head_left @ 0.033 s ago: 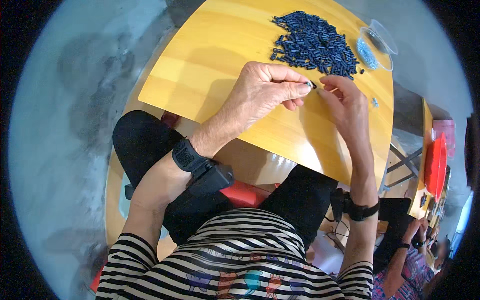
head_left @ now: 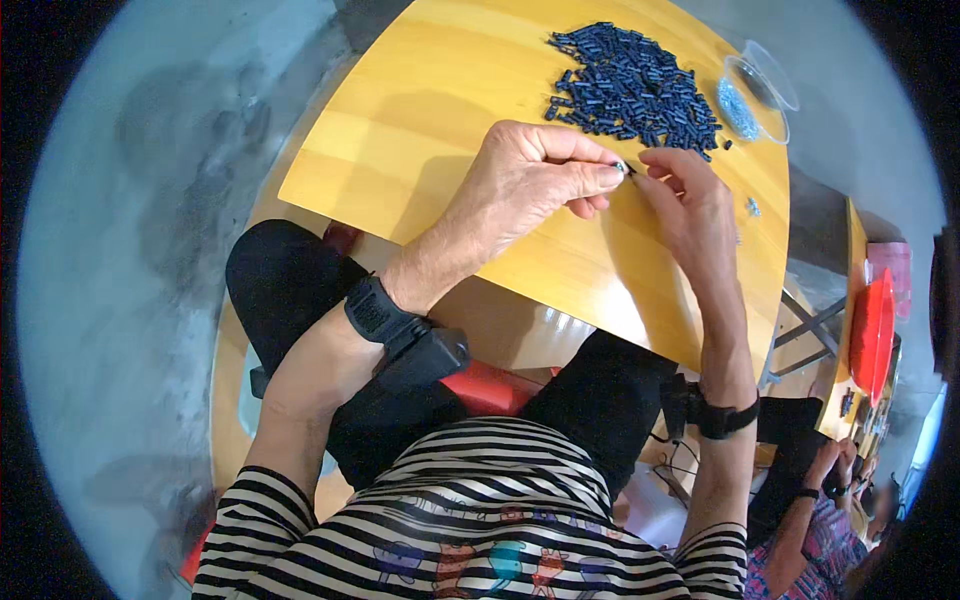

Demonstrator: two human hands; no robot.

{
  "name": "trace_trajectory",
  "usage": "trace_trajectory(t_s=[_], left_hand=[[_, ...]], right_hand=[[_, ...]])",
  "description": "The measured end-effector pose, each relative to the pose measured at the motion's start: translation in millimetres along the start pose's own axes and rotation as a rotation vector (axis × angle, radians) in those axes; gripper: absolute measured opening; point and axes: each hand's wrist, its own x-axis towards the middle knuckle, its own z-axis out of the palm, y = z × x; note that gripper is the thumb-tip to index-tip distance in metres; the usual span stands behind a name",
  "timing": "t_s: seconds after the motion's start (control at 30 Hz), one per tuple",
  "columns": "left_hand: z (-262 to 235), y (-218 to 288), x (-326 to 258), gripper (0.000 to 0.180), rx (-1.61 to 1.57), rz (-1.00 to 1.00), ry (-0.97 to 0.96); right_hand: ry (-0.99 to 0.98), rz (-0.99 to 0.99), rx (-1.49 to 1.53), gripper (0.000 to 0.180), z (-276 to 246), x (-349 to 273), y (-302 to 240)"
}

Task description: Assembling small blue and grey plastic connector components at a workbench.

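Above the yellow table (head_left: 430, 130), my left hand (head_left: 535, 180) pinches a small black part (head_left: 629, 170) between thumb and forefinger. A tiny pale bit shows at the part's end by the left fingertips. Just to the right, my right hand (head_left: 690, 200) curls its thumb and fingers close to the same part. Whatever lies in the right fingertips is too small and too covered to make out. Beyond both hands spreads a pile of short, dark, tube-like pieces (head_left: 640, 90).
A clear plastic tub (head_left: 779, 125) of small light-blue pieces (head_left: 738, 110) stands right of the pile. A few loose pale pieces (head_left: 753, 207) lie nearer. At the far right are a red basin (head_left: 873, 335) on another table and another person's arms (head_left: 800, 520).
The small black part has tilted slightly between my fingertips. Both hands keep almost the same place.
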Motion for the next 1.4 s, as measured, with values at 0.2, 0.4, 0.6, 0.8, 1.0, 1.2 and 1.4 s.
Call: trace_trajectory(t_s=[0.2,0.4,0.6,0.8,1.0,1.2,1.4], left_hand=[[-7.6,0.5,3.5,0.02,0.0,0.018,0.005],[-11.0,-2.1,0.5,0.019,0.03,-0.013,0.021],[-5.7,-3.1,2.5,0.018,0.007,-0.046,-0.005],[-0.9,-11.0,5.9,0.02,-0.002,-0.069,-0.005],[2.4,-13.8,8.3,0.019,0.012,-0.086,-0.013],[1.8,-14.8,9.0,0.019,0.011,-0.1,-0.004],[1.4,-10.1,6.2,0.018,0.011,-0.12,-0.009]], right_hand=[[0.015,-0.065,-0.148,0.016,15.4,9.8,5.8],[0.025,-0.078,-0.125,0.016,12.8,6.3,8.6],[0.188,0.104,-0.149,0.013,-28.6,-9.6,40.5],[0.153,0.101,-0.097,0.011,-29.0,-4.2,42.3],[0.144,0.013,-0.032,0.011,-14.5,17.0,33.1],[0.07,-0.139,-0.206,0.012,-4.9,42.4,26.9],[0.054,-0.187,-0.276,0.012,3.5,45.5,37.7]])
